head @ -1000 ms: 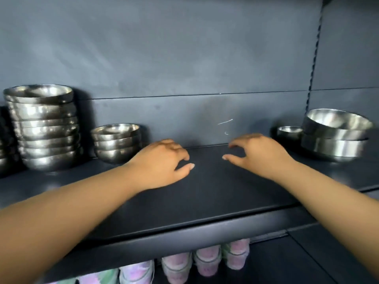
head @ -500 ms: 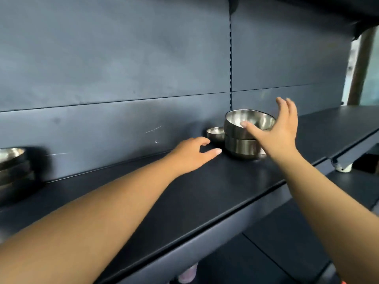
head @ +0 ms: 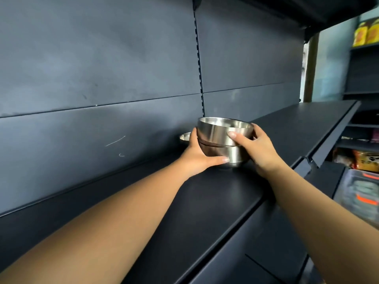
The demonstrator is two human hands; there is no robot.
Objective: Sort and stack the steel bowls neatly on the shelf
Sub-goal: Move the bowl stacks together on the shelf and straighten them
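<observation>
Dark metal shelf [head: 205,201] against a dark slotted back panel [head: 102,78], in a shop aisle; packaged goods [head: 367,160] on lower racks at far right, blurred.

Task items: 2 nested steel bowls. Top bowl [head: 217,131] sits in the bottom bowl [head: 231,155], which rests on the shelf close to the back panel. A small bowl [head: 184,137] is just behind the stack on its left, mostly hidden by the hand.

Left hand [head: 196,158]: fingers curled round the far left side of the stack, thumb laid along the bottom bowl's front wall. Right hand [head: 258,148]: thumb pressed on the top bowl's wall, fingers wrapped round its right side. Both are gripping, not just touching.

Step, my read: picking up or sliding the 2-bowl stack as 1 unit, to merge it with matching bowls elsewhere. Sorting is not done; no other stack is in this view, so I can't say where it goes.

Next move needs:
- Even squeeze from both sides, since the top bowl sits slightly skewed in the lower and could tip.
- Straight lift before moving sideways, to avoid clipping the small bowl.

Clearance:
- Shelf front edge [head: 225,232] runs near the wrists; little depth to pull toward the body.
- Open shelf to the left and right of the stack.
- Upper shelf [head: 307,9] well above, headroom fine.
</observation>
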